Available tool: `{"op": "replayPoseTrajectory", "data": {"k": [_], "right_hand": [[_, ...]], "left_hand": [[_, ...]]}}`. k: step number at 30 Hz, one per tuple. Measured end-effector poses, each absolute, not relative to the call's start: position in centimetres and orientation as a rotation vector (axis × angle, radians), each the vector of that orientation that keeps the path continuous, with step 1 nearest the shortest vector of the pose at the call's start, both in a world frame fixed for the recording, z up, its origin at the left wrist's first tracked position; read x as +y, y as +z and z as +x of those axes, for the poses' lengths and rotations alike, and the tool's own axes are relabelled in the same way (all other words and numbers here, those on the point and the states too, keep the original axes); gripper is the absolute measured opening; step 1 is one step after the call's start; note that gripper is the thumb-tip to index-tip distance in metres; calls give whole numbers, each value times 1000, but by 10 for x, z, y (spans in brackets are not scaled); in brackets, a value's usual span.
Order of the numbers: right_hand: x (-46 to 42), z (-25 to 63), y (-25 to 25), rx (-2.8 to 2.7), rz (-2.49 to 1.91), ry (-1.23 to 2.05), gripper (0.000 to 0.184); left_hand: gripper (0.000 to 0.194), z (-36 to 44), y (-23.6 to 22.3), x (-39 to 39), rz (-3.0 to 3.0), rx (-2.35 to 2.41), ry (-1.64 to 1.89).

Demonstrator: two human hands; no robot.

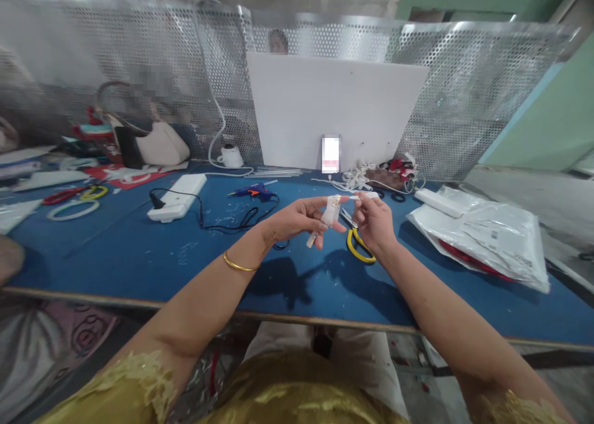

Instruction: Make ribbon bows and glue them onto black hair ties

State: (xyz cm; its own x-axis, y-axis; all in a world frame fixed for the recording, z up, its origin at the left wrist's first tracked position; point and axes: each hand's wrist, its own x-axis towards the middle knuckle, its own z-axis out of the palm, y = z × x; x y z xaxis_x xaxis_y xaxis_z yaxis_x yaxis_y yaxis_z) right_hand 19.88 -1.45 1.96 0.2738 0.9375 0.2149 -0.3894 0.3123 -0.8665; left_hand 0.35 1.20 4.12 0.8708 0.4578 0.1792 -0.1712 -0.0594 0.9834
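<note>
A pale white ribbon-like strip (pixel 331 211) is held in my left hand (pixel 297 218), looped across the fingers, with a short end hanging below them. Close on its right, my right hand (pixel 377 221) is closed in a pinch on a thin white piece that extends toward the left fingertips. Whether both pieces are one strip I cannot tell. Yellow-handled scissors (pixel 359 250) lie on the blue table (pixel 223 266), partly hidden behind my right hand. Both hands are raised over the table's middle.
A blue glue gun (pixel 257 191) and white power strip (pixel 179 198) lie left, with a black cord between them. White plastic packages (pixel 487 235) lie right. A lit phone (pixel 331 155) leans on a white board (pixel 334 102). A handbag (pixel 162 142) stands at back left.
</note>
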Motion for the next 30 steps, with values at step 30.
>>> {"op": "replayPoseTrajectory", "data": {"k": [30], "right_hand": [[-11, 204, 18, -869, -855, 1116, 19]], "left_hand": [[76, -1, 40, 14, 1502, 167, 393]]}}
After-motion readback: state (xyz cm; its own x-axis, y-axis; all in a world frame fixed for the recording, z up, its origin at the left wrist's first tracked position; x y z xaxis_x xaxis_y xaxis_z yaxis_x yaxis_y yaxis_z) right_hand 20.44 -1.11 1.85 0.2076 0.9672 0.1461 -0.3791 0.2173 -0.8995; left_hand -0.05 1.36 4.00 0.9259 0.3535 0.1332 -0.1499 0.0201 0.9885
